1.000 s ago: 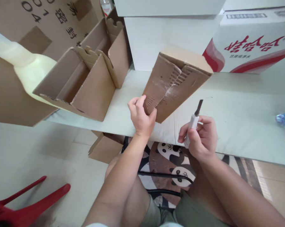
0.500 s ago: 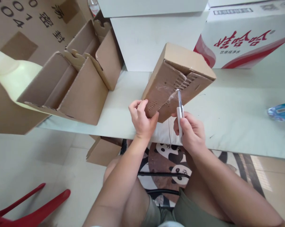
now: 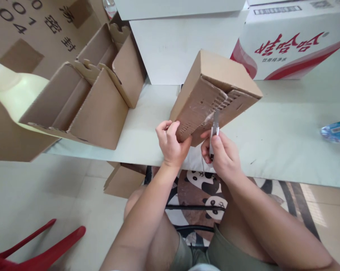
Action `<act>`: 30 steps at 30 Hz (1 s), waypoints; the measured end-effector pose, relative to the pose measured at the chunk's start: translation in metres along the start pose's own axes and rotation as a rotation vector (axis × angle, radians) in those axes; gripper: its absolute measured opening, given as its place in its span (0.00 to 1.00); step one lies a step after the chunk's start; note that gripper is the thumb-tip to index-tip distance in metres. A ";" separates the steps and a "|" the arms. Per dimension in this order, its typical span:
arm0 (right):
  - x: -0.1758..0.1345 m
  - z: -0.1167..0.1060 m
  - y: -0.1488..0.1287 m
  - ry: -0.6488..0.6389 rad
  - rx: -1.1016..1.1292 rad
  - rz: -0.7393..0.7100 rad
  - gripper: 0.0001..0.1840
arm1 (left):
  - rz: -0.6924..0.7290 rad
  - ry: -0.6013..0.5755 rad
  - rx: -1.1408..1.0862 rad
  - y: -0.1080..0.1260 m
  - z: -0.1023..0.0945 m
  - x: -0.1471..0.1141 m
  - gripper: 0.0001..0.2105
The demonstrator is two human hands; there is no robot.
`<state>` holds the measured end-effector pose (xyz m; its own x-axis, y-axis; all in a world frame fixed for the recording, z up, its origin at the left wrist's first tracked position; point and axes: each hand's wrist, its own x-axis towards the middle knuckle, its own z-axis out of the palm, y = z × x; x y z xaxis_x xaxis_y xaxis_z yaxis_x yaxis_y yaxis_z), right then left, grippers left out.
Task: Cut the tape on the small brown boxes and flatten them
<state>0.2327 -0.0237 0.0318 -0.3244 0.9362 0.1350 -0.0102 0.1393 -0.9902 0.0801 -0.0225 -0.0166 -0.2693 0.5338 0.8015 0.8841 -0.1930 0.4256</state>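
Note:
A brown cardboard box [image 3: 194,107] is tilted up off the table, its taped seam side turned toward me. My left hand [image 3: 172,141] grips its lower left corner. In my right hand [image 3: 222,150] is a utility knife [image 3: 214,131] with a white handle, its blade out and pointing up. The blade tip lies at the clear tape along the seam; whether it is cutting in cannot be made out. Above the tip, the cardboard flap edges look torn and ridged near the upper end.
Open cardboard boxes [image 3: 99,109] stand at the left beside a pale yellow bottle [image 3: 26,90]. White cartons [image 3: 184,49] and a red-printed carton [image 3: 283,49] line the back. A blue package [image 3: 336,131] lies right on the pale table [image 3: 285,150]. Red legs [image 3: 59,244] show lower left.
The knife has tilted and shifted slightly left and down, with its blade face now more visible. The box and my left hand have moved a little to the right.

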 end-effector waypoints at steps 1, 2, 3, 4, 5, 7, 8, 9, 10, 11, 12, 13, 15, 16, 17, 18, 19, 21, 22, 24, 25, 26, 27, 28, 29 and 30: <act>0.000 0.000 -0.001 0.005 -0.083 -0.009 0.21 | 0.016 0.008 -0.001 0.000 0.000 0.000 0.25; 0.000 0.000 -0.002 0.013 -0.182 -0.018 0.21 | 0.037 0.020 -0.002 0.000 -0.001 0.000 0.25; 0.000 0.000 -0.004 0.025 -0.286 -0.029 0.20 | 0.058 0.031 -0.002 -0.001 -0.001 0.000 0.25; 0.000 0.000 -0.006 0.034 -0.384 -0.040 0.19 | 0.074 0.041 0.001 -0.001 -0.001 0.000 0.25; 0.000 0.000 -0.008 0.038 -0.463 -0.048 0.18 | 0.081 0.045 0.006 -0.002 -0.002 0.000 0.25; -0.001 0.000 -0.011 0.020 -0.559 -0.046 0.17 | 0.078 0.037 0.027 -0.004 -0.004 -0.001 0.24; -0.001 0.000 -0.012 0.000 -0.582 -0.034 0.16 | 0.073 0.031 0.037 -0.006 -0.004 -0.001 0.24; -0.002 0.000 -0.012 -0.021 -0.597 -0.019 0.16 | 0.068 0.026 0.042 -0.007 -0.005 -0.001 0.24; -0.002 0.001 -0.012 -0.039 -0.605 -0.003 0.16 | 0.065 0.022 0.041 -0.008 -0.006 -0.002 0.24; -0.002 0.001 -0.012 -0.050 -0.606 0.008 0.16 | 0.067 0.021 0.032 -0.009 -0.007 -0.002 0.24; -0.003 0.002 -0.012 -0.054 -0.599 0.012 0.15 | 0.076 0.022 0.019 -0.010 -0.007 -0.002 0.23; -0.003 0.002 -0.011 -0.054 -0.580 0.010 0.14 | 0.089 0.023 0.000 -0.010 -0.007 -0.003 0.23; -0.002 0.003 -0.010 -0.045 -0.512 -0.008 0.14 | 0.125 0.014 -0.041 -0.007 -0.004 -0.004 0.24; -0.002 0.003 -0.010 -0.042 -0.474 -0.017 0.14 | 0.145 0.003 -0.056 -0.005 -0.002 -0.004 0.25; -0.001 0.003 -0.010 -0.039 -0.439 -0.021 0.14 | 0.162 -0.012 -0.067 -0.003 0.000 -0.006 0.25; -0.001 0.003 -0.010 -0.040 -0.415 -0.019 0.15 | 0.171 -0.031 -0.074 -0.001 0.003 -0.007 0.26; 0.000 0.003 -0.011 -0.045 -0.404 -0.013 0.15 | 0.169 -0.049 -0.077 0.001 0.006 -0.009 0.26; 0.000 0.003 -0.014 -0.057 -0.438 -0.003 0.16 | 0.137 -0.074 -0.082 0.003 0.010 -0.014 0.25; 0.000 0.003 -0.015 -0.055 -0.484 -0.002 0.16 | 0.110 -0.083 -0.090 0.002 0.011 -0.016 0.25; 0.000 0.004 -0.016 -0.042 -0.606 0.006 0.15 | 0.046 -0.112 -0.123 0.001 0.012 -0.021 0.25; 0.000 0.004 -0.017 -0.039 -0.664 0.020 0.15 | 0.012 -0.127 -0.144 0.000 0.012 -0.022 0.25; 0.000 0.005 -0.017 -0.046 -0.709 0.044 0.14 | -0.028 -0.143 -0.167 -0.001 0.011 -0.024 0.26; 0.001 0.006 -0.016 -0.068 -0.739 0.077 0.14 | -0.080 -0.156 -0.188 0.000 0.011 -0.024 0.27; 0.002 0.007 -0.016 -0.099 -0.755 0.110 0.14 | -0.146 -0.165 -0.208 0.001 0.010 -0.024 0.29; 0.002 0.008 -0.014 -0.131 -0.759 0.137 0.13 | -0.221 -0.172 -0.230 0.003 0.009 -0.024 0.31; 0.003 0.008 -0.013 -0.151 -0.746 0.151 0.13 | -0.298 -0.179 -0.255 0.005 0.008 -0.022 0.33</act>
<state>0.2243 -0.0254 0.0446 -0.3974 0.9158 -0.0589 0.6669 0.2441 -0.7041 0.0935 -0.0284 -0.0356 -0.4083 0.7273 0.5517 0.6488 -0.1939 0.7358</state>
